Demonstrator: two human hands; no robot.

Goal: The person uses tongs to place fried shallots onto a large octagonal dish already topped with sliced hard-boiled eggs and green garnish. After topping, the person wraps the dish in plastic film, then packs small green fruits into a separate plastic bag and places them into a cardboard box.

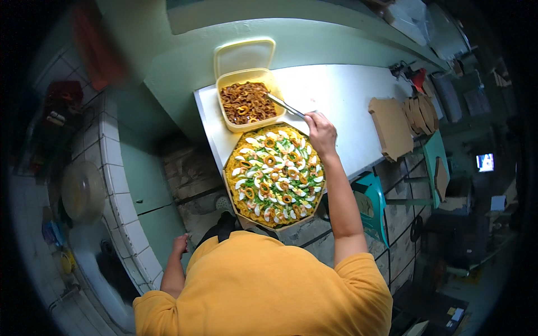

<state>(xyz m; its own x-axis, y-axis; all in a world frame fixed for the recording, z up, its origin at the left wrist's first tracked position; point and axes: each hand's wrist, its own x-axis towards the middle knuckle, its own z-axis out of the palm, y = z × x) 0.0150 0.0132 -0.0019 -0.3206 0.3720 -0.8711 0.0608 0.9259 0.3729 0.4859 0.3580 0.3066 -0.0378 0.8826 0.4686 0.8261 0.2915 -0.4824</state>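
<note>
My right hand (321,133) grips metal tongs (287,105), whose far end reaches over the right side of a yellow plastic container (231,124). Inside that container lies a heap of brown saucy squid rings and pieces (244,102). Just below it, near me, an octagonal cardboard tray (228,189) holds a large yellow noodle dish (242,151). Egg slices, chopped greens, pink bits and brown rings are scattered over its top. My left hand (180,245) hangs low at my side with its fingers curled, away from the food; I make out nothing in it.
The white table (336,89) stands against a green wall. On its right lie flat brown cardboard pieces (386,126). A teal plastic chair (370,207) stands beyond my right arm. To my left runs a white tiled ledge (124,210) with a sink and a basin (83,191).
</note>
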